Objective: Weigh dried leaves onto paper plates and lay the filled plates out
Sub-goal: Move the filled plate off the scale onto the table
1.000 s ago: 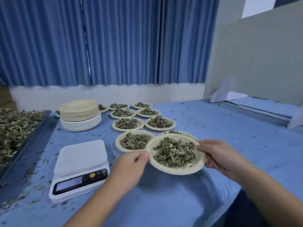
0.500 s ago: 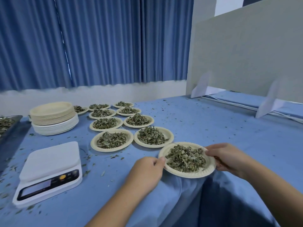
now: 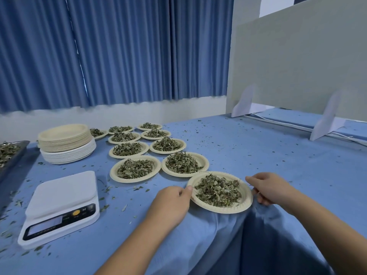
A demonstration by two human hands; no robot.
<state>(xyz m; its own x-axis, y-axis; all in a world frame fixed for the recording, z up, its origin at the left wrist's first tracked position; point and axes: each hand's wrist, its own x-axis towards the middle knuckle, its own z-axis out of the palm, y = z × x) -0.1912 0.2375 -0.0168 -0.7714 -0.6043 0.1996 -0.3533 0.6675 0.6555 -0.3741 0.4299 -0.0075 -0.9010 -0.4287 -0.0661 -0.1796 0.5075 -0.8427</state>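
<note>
A paper plate [image 3: 246, 203] heaped with dried leaves [image 3: 217, 190] rests on the blue cloth at the table's front edge. My left hand [image 3: 170, 203] grips its left rim with the thumb on top. My right hand [image 3: 268, 188] holds its right rim. Behind it, two rows of filled plates [image 3: 135, 169] run toward the back wall. A white digital scale [image 3: 61, 205] with a bare platform sits to the left. A stack of unused paper plates [image 3: 66, 142] stands behind the scale.
A metal tray of loose dried leaves [image 3: 9, 153] lies at the far left edge. Leaf crumbs are scattered over the blue tablecloth [image 3: 278, 159]. A grey divider board [image 3: 297, 66] on white feet stands at the right back. Blue curtains hang behind.
The filled plate went from in front of the rows, down and to the right, onto the cloth at the near end of the right row. Both hands stayed on its rim.
</note>
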